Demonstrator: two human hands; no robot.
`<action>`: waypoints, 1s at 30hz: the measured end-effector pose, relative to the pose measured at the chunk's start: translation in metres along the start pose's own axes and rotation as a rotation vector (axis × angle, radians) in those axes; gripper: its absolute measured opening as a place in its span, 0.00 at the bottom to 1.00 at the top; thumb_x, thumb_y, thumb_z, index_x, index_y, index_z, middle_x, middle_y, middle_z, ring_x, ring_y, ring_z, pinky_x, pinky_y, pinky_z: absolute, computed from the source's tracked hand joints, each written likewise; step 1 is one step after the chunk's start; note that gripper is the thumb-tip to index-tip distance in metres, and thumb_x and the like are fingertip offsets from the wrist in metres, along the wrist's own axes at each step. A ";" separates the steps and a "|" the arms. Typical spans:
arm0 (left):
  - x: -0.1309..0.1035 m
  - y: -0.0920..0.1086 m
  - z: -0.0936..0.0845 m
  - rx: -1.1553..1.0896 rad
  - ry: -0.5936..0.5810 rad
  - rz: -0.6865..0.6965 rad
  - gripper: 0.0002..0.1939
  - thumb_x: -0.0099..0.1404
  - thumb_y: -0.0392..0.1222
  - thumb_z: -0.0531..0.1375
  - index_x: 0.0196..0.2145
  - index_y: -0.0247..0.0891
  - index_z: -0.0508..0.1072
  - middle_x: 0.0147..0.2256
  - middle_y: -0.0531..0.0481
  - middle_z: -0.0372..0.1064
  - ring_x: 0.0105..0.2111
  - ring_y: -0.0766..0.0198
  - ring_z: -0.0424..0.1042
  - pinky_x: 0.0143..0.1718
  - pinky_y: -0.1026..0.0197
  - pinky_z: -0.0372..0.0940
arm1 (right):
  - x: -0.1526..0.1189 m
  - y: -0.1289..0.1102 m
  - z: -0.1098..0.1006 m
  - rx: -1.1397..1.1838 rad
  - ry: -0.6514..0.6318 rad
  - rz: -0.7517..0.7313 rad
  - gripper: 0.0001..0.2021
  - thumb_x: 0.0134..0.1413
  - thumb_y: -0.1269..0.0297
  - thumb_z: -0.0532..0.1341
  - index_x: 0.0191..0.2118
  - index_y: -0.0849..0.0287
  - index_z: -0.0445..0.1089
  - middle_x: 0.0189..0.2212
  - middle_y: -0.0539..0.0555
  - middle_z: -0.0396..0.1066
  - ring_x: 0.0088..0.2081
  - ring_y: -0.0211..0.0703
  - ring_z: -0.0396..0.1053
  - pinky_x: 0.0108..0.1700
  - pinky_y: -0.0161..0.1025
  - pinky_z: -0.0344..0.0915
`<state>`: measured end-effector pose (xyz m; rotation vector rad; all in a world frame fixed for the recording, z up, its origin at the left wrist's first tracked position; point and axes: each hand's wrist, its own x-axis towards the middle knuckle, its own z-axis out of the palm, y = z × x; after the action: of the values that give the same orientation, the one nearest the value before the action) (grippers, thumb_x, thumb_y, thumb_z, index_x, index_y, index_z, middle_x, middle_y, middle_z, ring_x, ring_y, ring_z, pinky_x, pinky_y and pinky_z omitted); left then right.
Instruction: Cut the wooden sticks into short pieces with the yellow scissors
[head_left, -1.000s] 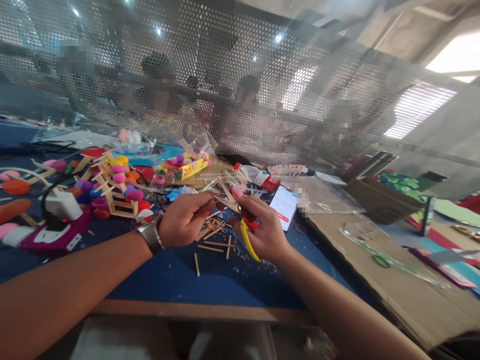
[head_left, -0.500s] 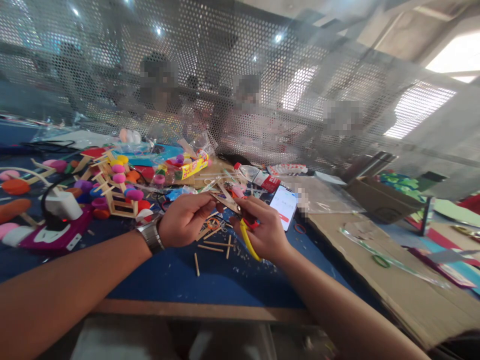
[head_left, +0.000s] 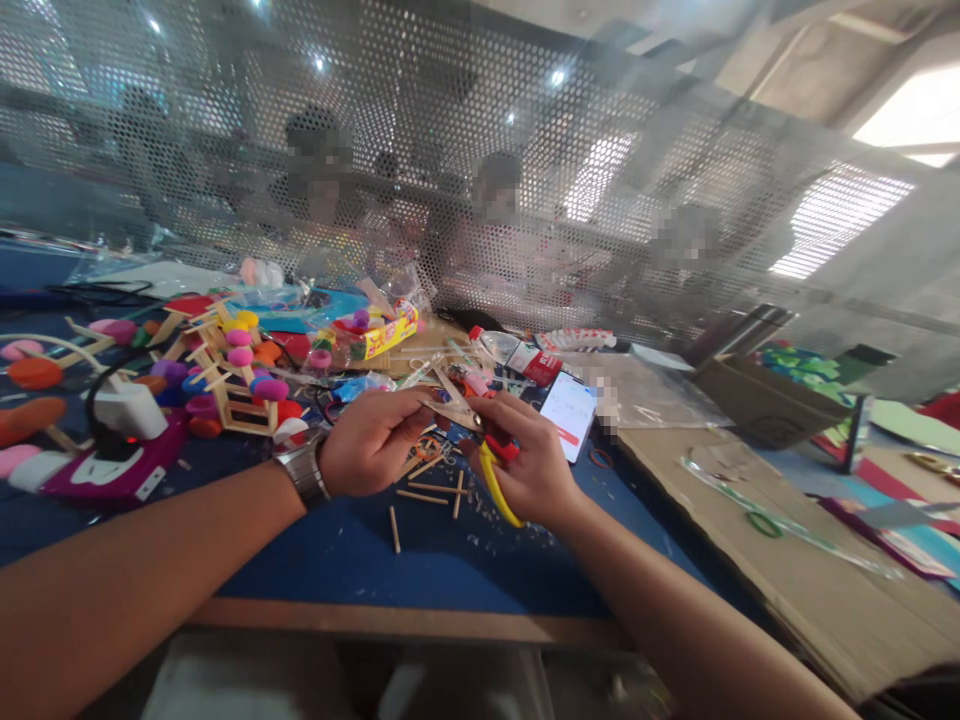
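Note:
My left hand [head_left: 371, 440], with a metal watch on the wrist, pinches one end of a small frame of thin wooden sticks [head_left: 452, 402] above the blue table top [head_left: 360, 560]. My right hand [head_left: 525, 460] grips yellow-and-red handled cutters [head_left: 496, 474], whose jaws meet the stick frame. Loose cut sticks [head_left: 427, 493] lie on the blue surface just under both hands. A phone [head_left: 568, 414] with a lit screen lies right behind my right hand.
A stick model with coloured pompoms [head_left: 229, 375] stands at the left, beside a white and purple glue-gun stand [head_left: 124, 440]. A cardboard sheet [head_left: 795, 560] covers the right side. A perforated metal screen [head_left: 450, 150] rises behind the table, with people seated beyond it.
Both hands have stayed nearly in place; the stick frame has tilted slightly between them, and the view has shifted a little.

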<state>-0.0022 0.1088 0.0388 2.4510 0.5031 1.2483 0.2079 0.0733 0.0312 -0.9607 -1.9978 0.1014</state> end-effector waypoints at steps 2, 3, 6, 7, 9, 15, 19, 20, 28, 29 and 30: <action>0.000 0.001 0.000 -0.004 0.003 0.020 0.14 0.74 0.38 0.49 0.35 0.37 0.72 0.33 0.48 0.75 0.30 0.64 0.73 0.33 0.64 0.65 | 0.000 0.000 0.000 0.005 -0.003 0.000 0.12 0.55 0.67 0.62 0.46 0.61 0.74 0.28 0.52 0.66 0.27 0.41 0.63 0.28 0.38 0.61; 0.001 0.001 0.000 -0.007 0.007 0.022 0.14 0.74 0.38 0.49 0.35 0.37 0.72 0.33 0.48 0.75 0.30 0.65 0.73 0.33 0.64 0.65 | 0.000 -0.001 0.000 0.009 -0.002 0.004 0.13 0.55 0.67 0.62 0.46 0.60 0.74 0.28 0.52 0.66 0.27 0.41 0.63 0.28 0.38 0.60; 0.000 0.000 0.000 -0.008 0.017 0.020 0.14 0.74 0.38 0.49 0.35 0.37 0.72 0.32 0.48 0.75 0.29 0.65 0.73 0.33 0.64 0.65 | 0.000 -0.001 -0.001 0.022 0.000 0.016 0.12 0.55 0.67 0.62 0.45 0.60 0.74 0.28 0.52 0.66 0.26 0.40 0.62 0.26 0.37 0.59; 0.000 0.000 0.000 -0.005 0.017 0.016 0.14 0.74 0.38 0.49 0.34 0.37 0.72 0.32 0.48 0.76 0.30 0.65 0.73 0.33 0.64 0.65 | 0.000 -0.001 -0.001 0.022 0.000 0.016 0.11 0.55 0.67 0.62 0.45 0.59 0.74 0.28 0.51 0.65 0.26 0.40 0.61 0.25 0.36 0.58; -0.001 -0.001 0.000 -0.009 0.014 0.005 0.14 0.74 0.39 0.49 0.35 0.37 0.72 0.33 0.48 0.76 0.31 0.64 0.74 0.35 0.64 0.65 | 0.000 -0.001 -0.001 0.018 -0.003 0.011 0.11 0.54 0.67 0.62 0.44 0.59 0.73 0.27 0.51 0.65 0.25 0.39 0.60 0.25 0.36 0.58; 0.000 -0.001 -0.001 -0.017 -0.006 -0.007 0.15 0.74 0.39 0.49 0.34 0.37 0.72 0.33 0.48 0.76 0.33 0.63 0.75 0.35 0.64 0.66 | 0.000 -0.001 -0.001 0.014 0.004 -0.009 0.11 0.55 0.67 0.62 0.44 0.60 0.74 0.26 0.51 0.65 0.25 0.39 0.60 0.25 0.36 0.58; 0.000 -0.001 -0.001 -0.009 0.003 0.008 0.14 0.74 0.38 0.49 0.34 0.37 0.72 0.33 0.48 0.76 0.31 0.64 0.74 0.34 0.64 0.65 | 0.000 0.000 0.000 -0.004 0.029 -0.016 0.11 0.55 0.67 0.62 0.44 0.61 0.75 0.26 0.52 0.67 0.24 0.39 0.60 0.25 0.36 0.59; 0.000 -0.001 -0.001 -0.008 0.006 0.005 0.14 0.74 0.38 0.49 0.34 0.37 0.72 0.32 0.49 0.76 0.31 0.64 0.74 0.34 0.64 0.65 | 0.000 0.001 0.000 -0.007 0.040 -0.016 0.11 0.55 0.67 0.62 0.44 0.62 0.75 0.26 0.52 0.67 0.24 0.38 0.60 0.25 0.35 0.59; 0.001 0.005 -0.002 0.031 -0.009 -0.059 0.13 0.74 0.38 0.49 0.36 0.36 0.72 0.29 0.51 0.74 0.26 0.68 0.69 0.30 0.66 0.61 | -0.002 -0.001 0.003 -0.006 0.036 0.088 0.08 0.55 0.68 0.61 0.38 0.61 0.77 0.21 0.48 0.65 0.20 0.36 0.58 0.24 0.34 0.57; 0.001 0.005 -0.002 0.024 -0.004 -0.062 0.14 0.74 0.39 0.49 0.36 0.36 0.72 0.29 0.51 0.73 0.25 0.68 0.68 0.30 0.66 0.60 | -0.002 -0.001 0.002 0.003 0.031 0.095 0.08 0.55 0.67 0.61 0.39 0.61 0.76 0.22 0.48 0.65 0.21 0.36 0.58 0.24 0.35 0.57; 0.001 0.005 -0.002 0.018 0.001 -0.067 0.16 0.75 0.41 0.48 0.35 0.36 0.72 0.28 0.51 0.72 0.25 0.68 0.67 0.29 0.66 0.60 | -0.001 -0.001 0.002 0.008 0.028 0.094 0.08 0.55 0.66 0.62 0.40 0.61 0.75 0.23 0.49 0.66 0.22 0.37 0.59 0.25 0.35 0.57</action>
<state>-0.0027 0.1054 0.0425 2.4281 0.5939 1.2234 0.2062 0.0725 0.0298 -1.0455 -1.9254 0.1477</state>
